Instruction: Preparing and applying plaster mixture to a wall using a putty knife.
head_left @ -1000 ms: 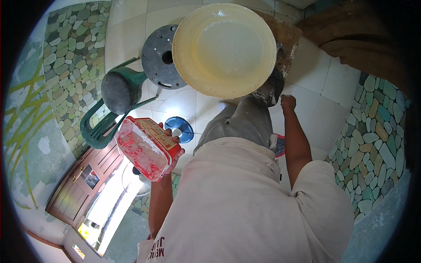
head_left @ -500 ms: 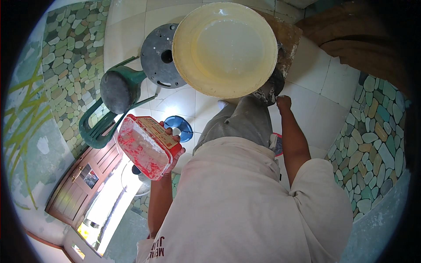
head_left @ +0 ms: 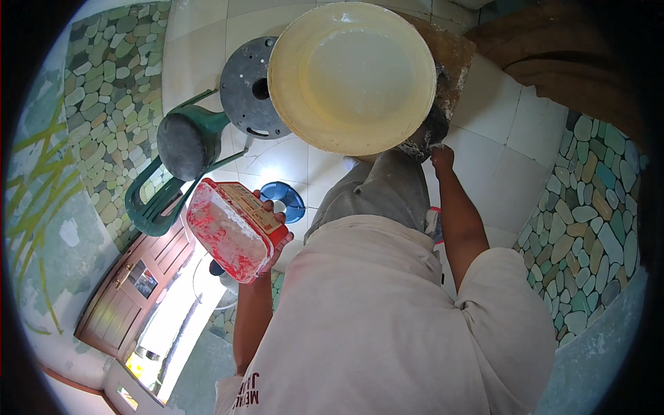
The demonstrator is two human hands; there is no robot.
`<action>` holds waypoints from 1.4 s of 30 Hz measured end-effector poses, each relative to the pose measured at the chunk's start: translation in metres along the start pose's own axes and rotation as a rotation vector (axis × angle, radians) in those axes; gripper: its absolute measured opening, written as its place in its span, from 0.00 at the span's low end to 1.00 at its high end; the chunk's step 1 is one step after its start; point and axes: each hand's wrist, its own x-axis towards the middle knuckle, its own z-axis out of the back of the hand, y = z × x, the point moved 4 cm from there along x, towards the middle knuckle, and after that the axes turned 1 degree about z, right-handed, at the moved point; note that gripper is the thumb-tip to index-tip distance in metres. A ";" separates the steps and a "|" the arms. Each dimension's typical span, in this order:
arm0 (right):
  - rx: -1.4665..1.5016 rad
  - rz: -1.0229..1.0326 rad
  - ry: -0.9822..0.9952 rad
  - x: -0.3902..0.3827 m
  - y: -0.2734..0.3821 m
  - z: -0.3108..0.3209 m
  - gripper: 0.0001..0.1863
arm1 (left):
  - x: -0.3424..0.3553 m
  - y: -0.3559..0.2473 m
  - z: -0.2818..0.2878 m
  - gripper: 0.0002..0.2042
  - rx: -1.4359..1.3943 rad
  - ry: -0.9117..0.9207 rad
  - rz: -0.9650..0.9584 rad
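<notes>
My left hand [head_left: 275, 228] is closed round the side of a red rectangular plastic tub [head_left: 232, 232]. The tub is tilted, its open inside smeared with white residue. My right hand [head_left: 443, 159], its fingers curled together, is at the lower edge of a dark, white-smeared object [head_left: 423, 138] whose kind I cannot make out. What those fingers hold, if anything, is too small to tell. Just beyond my legs is a large cream-coloured round bucket [head_left: 287, 114], partly hiding the dark object; pale, cloudy liquid lies inside it.
A dark round plate with holes [head_left: 242, 90] sits left of the bucket. Near it a green plastic stool [head_left: 207, 124] lies on its side. A blue round container [head_left: 294, 204] is on the tiled floor. A stained board [head_left: 456, 66] and brown cloth [head_left: 560, 48] lie at the far right.
My right hand has shifted slightly left and up along the dark object. The left hand and the red tub have hardly moved.
</notes>
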 end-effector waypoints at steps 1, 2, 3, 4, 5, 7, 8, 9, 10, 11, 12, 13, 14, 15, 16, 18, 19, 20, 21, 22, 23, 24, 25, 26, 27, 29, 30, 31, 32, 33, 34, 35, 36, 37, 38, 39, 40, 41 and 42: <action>-0.010 -0.007 0.003 -0.006 0.005 0.003 0.07 | 0.000 0.000 0.001 0.39 0.003 -0.004 -0.002; -0.009 -0.011 0.004 -0.013 0.009 0.007 0.07 | 0.000 -0.001 0.002 0.41 0.003 -0.001 0.001; -0.103 0.063 -0.084 -0.023 0.029 0.010 0.08 | -0.002 -0.002 0.002 0.42 0.008 0.000 -0.012; -0.200 0.135 -0.183 -0.033 0.044 0.017 0.09 | -0.002 -0.003 0.002 0.42 0.009 -0.002 -0.016; -0.197 0.140 -0.172 -0.043 0.061 0.020 0.09 | -0.004 -0.004 0.001 0.42 0.022 0.005 -0.027; -0.153 0.194 -0.106 -0.058 0.088 0.027 0.11 | -0.005 -0.004 0.000 0.41 0.030 0.014 -0.030; -0.155 0.192 -0.109 -0.058 0.090 0.026 0.11 | -0.004 -0.004 0.001 0.41 0.028 0.013 -0.021; -0.190 0.310 -0.101 -0.058 0.096 0.025 0.11 | -0.002 -0.004 0.002 0.41 0.024 0.011 -0.008; -0.225 0.430 -0.088 -0.058 0.102 0.022 0.12 | 0.000 -0.003 0.003 0.41 0.023 0.010 -0.002; -0.207 0.372 -0.085 -0.055 0.102 0.020 0.12 | 0.001 -0.003 0.005 0.41 0.025 0.016 0.009; -0.205 0.369 -0.083 -0.053 0.106 0.017 0.12 | 0.002 -0.003 0.005 0.42 0.031 0.019 0.018; -0.372 0.272 -0.001 -0.049 0.106 0.011 0.12 | 0.001 -0.003 0.005 0.42 0.034 0.016 0.017; -0.538 0.174 0.082 -0.046 0.106 0.006 0.13 | 0.000 -0.003 0.004 0.42 0.032 0.020 0.020; -0.536 0.174 0.085 -0.041 0.106 0.004 0.13 | -0.001 -0.002 0.004 0.43 0.028 0.025 0.022; -0.632 0.157 0.187 -0.037 0.104 0.000 0.12 | -0.002 -0.002 0.005 0.43 0.030 0.023 0.021; -0.728 0.135 0.291 -0.027 0.098 -0.004 0.12 | -0.002 -0.001 0.006 0.44 0.025 0.033 0.016; -0.783 0.114 0.319 -0.019 0.092 -0.004 0.13 | 0.000 0.000 0.006 0.44 0.021 0.033 0.026; -0.839 0.091 0.346 -0.015 0.083 -0.002 0.14 | 0.003 0.002 0.005 0.44 0.017 0.026 0.037; -0.838 0.095 0.350 -0.017 0.087 -0.002 0.14 | 0.001 0.000 0.005 0.44 0.018 0.019 0.033; -0.784 0.188 0.266 -0.019 0.095 0.001 0.14 | 0.000 0.000 0.006 0.44 0.019 0.017 0.030; -0.727 0.279 0.182 -0.023 0.101 0.006 0.14 | 0.000 0.000 0.007 0.43 0.031 0.027 0.026; -0.727 0.288 0.186 -0.028 0.107 0.008 0.14 | -0.002 0.000 0.007 0.43 0.045 0.037 0.014; -0.561 0.216 0.093 -0.036 0.112 0.015 0.16 | -0.005 -0.002 0.007 0.43 0.047 0.034 0.002; -0.393 0.144 0.004 -0.042 0.114 0.020 0.19 | -0.010 -0.003 0.008 0.43 0.028 0.018 -0.012; -0.395 0.147 0.004 -0.047 0.110 0.022 0.19 | -0.011 -0.003 0.008 0.42 0.005 0.006 -0.014; -0.312 -0.014 -0.116 -0.050 0.080 0.028 0.27 | -0.009 -0.002 0.007 0.42 0.003 -0.001 -0.004; -0.316 -0.022 -0.127 -0.046 0.059 0.027 0.27 | -0.005 0.000 0.007 0.42 -0.002 -0.009 0.017; -0.329 -0.082 -0.129 -0.040 0.032 0.028 0.30 | 0.001 0.003 0.006 0.42 -0.013 -0.005 0.036; -0.339 -0.137 -0.120 -0.035 0.017 0.027 0.33 | 0.006 0.005 0.004 0.42 0.000 0.021 0.042; -0.337 -0.133 -0.109 -0.030 0.023 0.021 0.33 | 0.006 0.005 0.003 0.42 0.025 0.040 0.032; -0.342 -0.193 0.011 -0.027 0.033 0.011 0.32 | 0.003 0.004 0.003 0.42 0.031 0.036 0.020; -0.347 -0.254 0.131 -0.026 0.042 0.001 0.32 | 0.000 0.003 0.003 0.42 0.035 0.021 0.012; -0.347 -0.255 0.129 -0.021 0.042 -0.002 0.32 | 0.001 0.004 0.003 0.42 0.031 0.011 0.016; -0.371 -0.230 0.128 -0.017 0.042 -0.005 0.29 | 0.002 0.005 0.002 0.42 0.030 0.011 0.020; -0.395 -0.205 0.126 -0.014 0.041 -0.006 0.26 | 0.003 0.006 0.001 0.42 0.025 0.011 0.029; -0.394 -0.203 0.132 -0.016 0.045 -0.010 0.26 | 0.002 0.006 0.001 0.41 0.025 0.008 0.030; -0.384 -0.207 0.086 -0.018 0.049 -0.013 0.24 | 0.001 0.006 0.000 0.41 0.029 0.005 0.026; -0.375 -0.211 0.040 -0.020 0.053 -0.015 0.21 | 0.001 0.006 0.000 0.41 0.045 0.008 0.019; -0.375 -0.210 0.039 -0.020 0.051 -0.016 0.21 | 0.001 0.007 0.000 0.41 0.058 0.014 0.016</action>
